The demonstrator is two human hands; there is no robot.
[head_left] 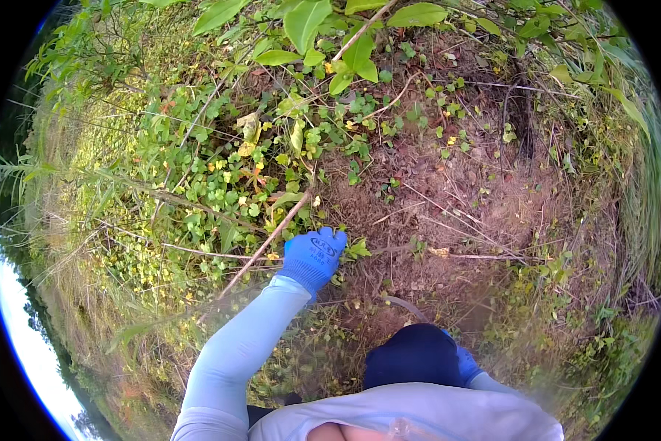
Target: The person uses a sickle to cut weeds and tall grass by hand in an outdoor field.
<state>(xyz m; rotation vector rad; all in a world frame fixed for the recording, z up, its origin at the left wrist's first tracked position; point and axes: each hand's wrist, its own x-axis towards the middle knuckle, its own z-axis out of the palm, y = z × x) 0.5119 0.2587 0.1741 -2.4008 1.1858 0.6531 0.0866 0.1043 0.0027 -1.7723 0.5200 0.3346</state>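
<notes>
My left hand [315,254], in a blue work glove that bears writing, is low over the ground with its fingers curled into a fist around low green weeds [358,249]. Leaves stick out at the fist's right side, while the gripped stems are hidden. Beside my dark-clad knee [413,355], part of my right hand [466,364] shows in a matching blue glove; the knee covers its fingers. A thin curved blade [406,306], like that of a sickle, emerges beyond the knee. Its handle is out of sight, and whether my right hand grips it cannot be seen.
Dense clover-like ground cover [214,165] spreads to the left. Reddish bare soil [474,204] with dry stalks lies to the right. A long brown stem [270,237] slants past my left wrist. Leafy branches [358,49] overhang the far side, and tall grass [645,204] borders the right.
</notes>
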